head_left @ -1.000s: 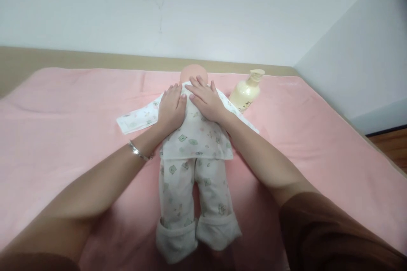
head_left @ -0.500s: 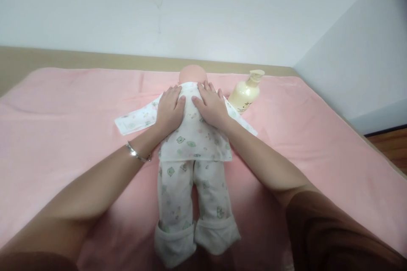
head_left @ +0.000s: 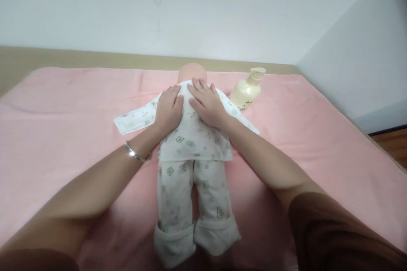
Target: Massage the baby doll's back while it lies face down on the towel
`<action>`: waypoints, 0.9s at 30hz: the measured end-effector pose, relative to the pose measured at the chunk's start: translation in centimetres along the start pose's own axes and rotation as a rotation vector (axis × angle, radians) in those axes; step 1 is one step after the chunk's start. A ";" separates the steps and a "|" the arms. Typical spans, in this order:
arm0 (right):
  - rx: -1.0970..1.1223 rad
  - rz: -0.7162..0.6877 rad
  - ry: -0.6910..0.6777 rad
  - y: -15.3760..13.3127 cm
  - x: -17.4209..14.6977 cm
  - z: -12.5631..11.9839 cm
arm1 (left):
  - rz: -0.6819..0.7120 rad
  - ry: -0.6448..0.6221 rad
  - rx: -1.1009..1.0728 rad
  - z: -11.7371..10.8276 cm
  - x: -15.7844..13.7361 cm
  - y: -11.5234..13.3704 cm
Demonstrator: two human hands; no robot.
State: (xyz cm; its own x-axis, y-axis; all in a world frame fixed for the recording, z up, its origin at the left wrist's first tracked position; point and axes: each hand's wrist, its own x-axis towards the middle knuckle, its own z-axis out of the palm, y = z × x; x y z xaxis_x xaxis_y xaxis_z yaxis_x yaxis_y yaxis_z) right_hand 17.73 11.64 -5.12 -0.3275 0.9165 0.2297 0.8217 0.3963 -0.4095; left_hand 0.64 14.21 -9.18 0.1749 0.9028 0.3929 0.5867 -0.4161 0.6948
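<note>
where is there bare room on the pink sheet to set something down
Bare pink sheet shows left of the left sleeve and left forearm, and right of the pump bottle and right forearm. The middle is crowded: the left hand and right hand lie on the shirt of the doll.

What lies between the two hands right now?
In the head view, only a strip of the printed white top shows between the left hand and right hand.
</note>
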 end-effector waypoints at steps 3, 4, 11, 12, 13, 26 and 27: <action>0.013 0.126 0.072 -0.4 -0.1 0.6 | -0.011 -0.005 0.012 0.0 0.0 0.1; 0.015 0.163 0.097 -0.9 -0.4 1.0 | -0.009 -0.005 0.012 0.0 0.0 0.2; -0.018 0.010 0.073 -4.2 -2.8 1.4 | -0.022 0.003 -0.011 -0.2 -0.1 0.5; -0.014 0.004 0.053 -4.0 -2.6 1.2 | -0.024 -0.003 -0.013 -0.2 -0.1 0.6; -0.008 -0.003 0.035 -3.6 -2.3 0.9 | -0.021 -0.009 -0.014 -0.3 -0.1 0.6; -0.140 0.057 0.092 -4.3 -2.9 1.4 | 0.001 -0.020 0.043 -0.3 -0.1 0.6; -0.154 0.015 0.093 -4.9 -3.4 1.6 | -0.006 -0.023 0.044 -0.4 -0.1 0.6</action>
State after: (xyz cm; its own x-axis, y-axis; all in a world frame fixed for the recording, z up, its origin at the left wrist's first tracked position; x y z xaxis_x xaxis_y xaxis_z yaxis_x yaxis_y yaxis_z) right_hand 14.08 6.69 -5.36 -0.2762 0.9102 0.3086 0.8901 0.3634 -0.2751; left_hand 0.69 13.84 -8.58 0.1892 0.9076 0.3747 0.6215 -0.4061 0.6700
